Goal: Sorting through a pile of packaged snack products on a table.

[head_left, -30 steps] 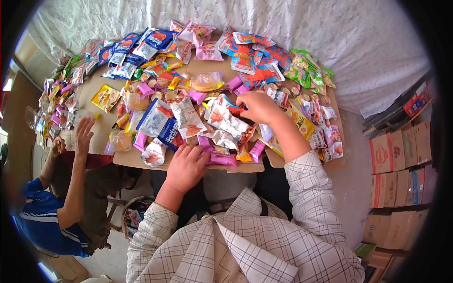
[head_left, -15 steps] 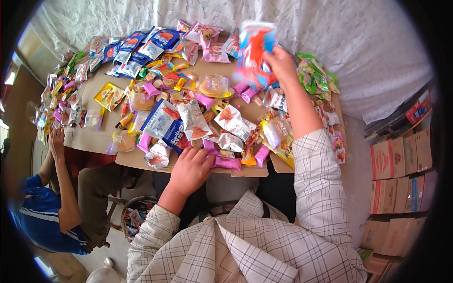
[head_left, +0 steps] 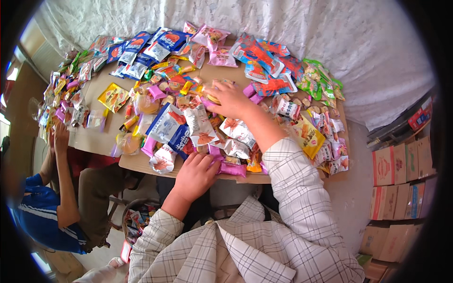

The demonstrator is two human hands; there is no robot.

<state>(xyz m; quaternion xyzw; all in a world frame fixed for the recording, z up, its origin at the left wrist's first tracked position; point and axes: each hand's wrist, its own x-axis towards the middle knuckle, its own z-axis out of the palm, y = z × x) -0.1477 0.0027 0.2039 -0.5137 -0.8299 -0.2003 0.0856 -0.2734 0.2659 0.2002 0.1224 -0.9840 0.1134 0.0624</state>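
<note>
Right hand (head_left: 231,100) over the round snack (head_left: 211,96), left hand (head_left: 197,175) lower down on pink packets (head_left: 232,170). Can't tell if either grip's closed, fingers block it.

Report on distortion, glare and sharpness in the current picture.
Head view: the stacked cartons lean along the curved dark rim, a fisheye effect; head view: patches at the far left edge burn out white; head view: the blue-and-white packet near the left hand looks fairly sharp.

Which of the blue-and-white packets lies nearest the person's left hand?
The large packet just beyond the left hand. It is the only one up front; the other blue-and-white packets lie bunched at the back.
</note>
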